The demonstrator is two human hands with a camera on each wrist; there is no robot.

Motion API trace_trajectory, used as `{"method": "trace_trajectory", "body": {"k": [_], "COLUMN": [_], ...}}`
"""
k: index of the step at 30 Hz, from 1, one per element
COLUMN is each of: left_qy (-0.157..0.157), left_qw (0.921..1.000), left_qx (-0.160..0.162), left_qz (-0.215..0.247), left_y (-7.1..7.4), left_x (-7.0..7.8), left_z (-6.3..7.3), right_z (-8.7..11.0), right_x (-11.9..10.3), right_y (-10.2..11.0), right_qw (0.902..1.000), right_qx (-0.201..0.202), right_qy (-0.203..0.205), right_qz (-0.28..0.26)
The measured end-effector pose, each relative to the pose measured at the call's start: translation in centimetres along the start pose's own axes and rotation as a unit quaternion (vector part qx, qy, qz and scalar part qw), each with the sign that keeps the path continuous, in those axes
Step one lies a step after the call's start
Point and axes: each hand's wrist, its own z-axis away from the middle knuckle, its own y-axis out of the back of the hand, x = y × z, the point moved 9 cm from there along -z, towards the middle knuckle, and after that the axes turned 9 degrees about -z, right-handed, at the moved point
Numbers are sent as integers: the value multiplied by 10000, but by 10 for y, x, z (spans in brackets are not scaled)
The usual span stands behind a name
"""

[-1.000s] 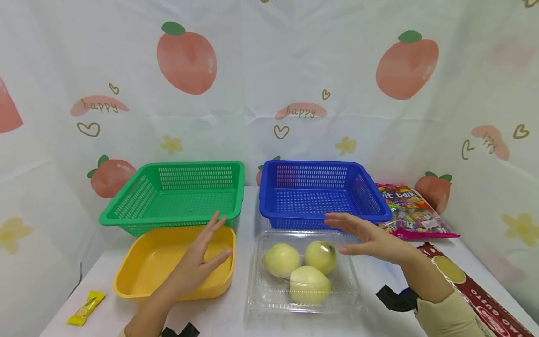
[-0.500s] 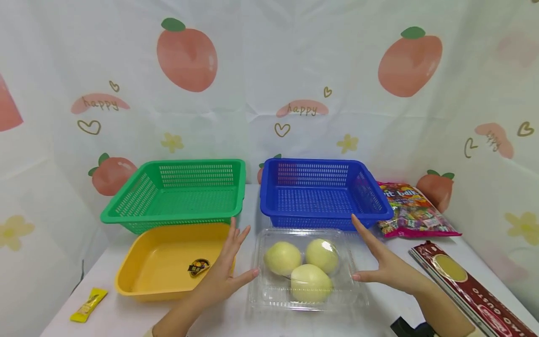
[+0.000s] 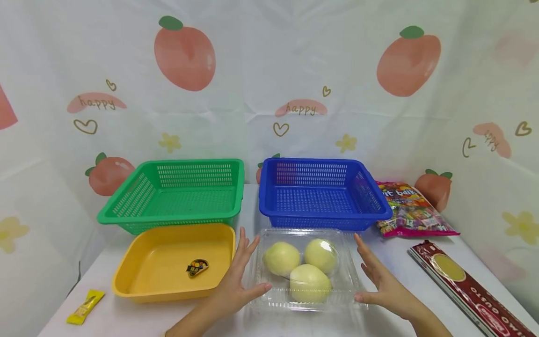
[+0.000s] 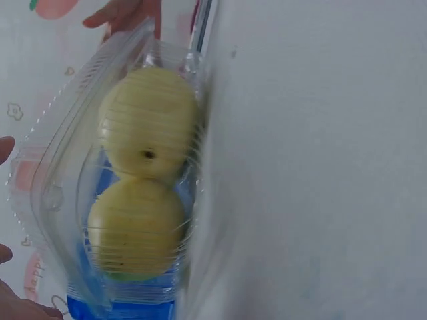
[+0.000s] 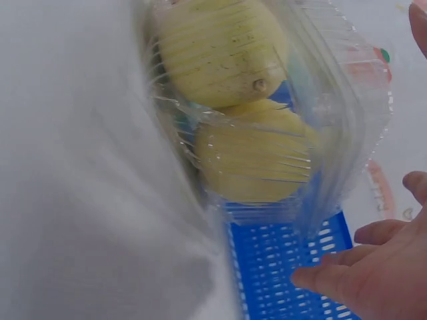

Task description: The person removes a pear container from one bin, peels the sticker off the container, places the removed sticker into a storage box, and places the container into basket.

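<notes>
A clear plastic clamshell box (image 3: 345,299) holding three pale yellow round fruits (image 3: 309,283) sits at the front middle of the table. Along its left side is my left hand (image 3: 236,284), fingers spread and thumb toward the box. Opposite it, my right hand (image 3: 385,288) has its fingers extended and thumb by the near right corner. Both wrist views show the box's side with two fruits behind ribbed plastic, and fingers (image 5: 383,267) apart from the wall in the right wrist view. Whether either thumb touches the plastic, I cannot tell.
Behind stand a green basket (image 3: 189,220) and a blue basket (image 3: 324,217). A yellow tub (image 3: 147,267) left of the box holds a small black-and-gold packet (image 3: 197,267). A yellow sachet (image 3: 86,306), a candy bag (image 3: 414,210) and a long dark red box (image 3: 471,288) lie at the sides.
My left hand has moved right from over the yellow tub to the box's side, uncovering the small packet. My right hand has come down and nearer along the box's right side.
</notes>
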Motion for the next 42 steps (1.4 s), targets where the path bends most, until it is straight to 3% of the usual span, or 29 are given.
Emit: {"method": "trace_trajectory", "body": {"k": [6,14,19,26,34,42], "left_qy": [233,384,487,506,373,453], "left_qw": [9995,9978,9972,9971,9946,9935], "left_qx": [-209,-439,-542,-573,-902,-950], "left_qz": [-23,-303,-164,52,341,439], "left_y": [-10,-16,-21,-24,-30,-30], "left_x": [-7,-15,-20,-22,-19,-18], "left_z": [1,6,7,8,8,8], "right_z": [2,4,4,3,4,4], "right_x": [6,16,20,22,25,30], "right_y": [-3,-8,-12,-17,-19,-19], "right_qw": [9994,9996,9991,9992,10000,9999], "right_qx": [-51,-21,-101,-214,-36,79], "right_qy": [68,-261,-369,-27,-39,-21], "right_qz": [-325,-120,-208,-326,-83,-78]}}
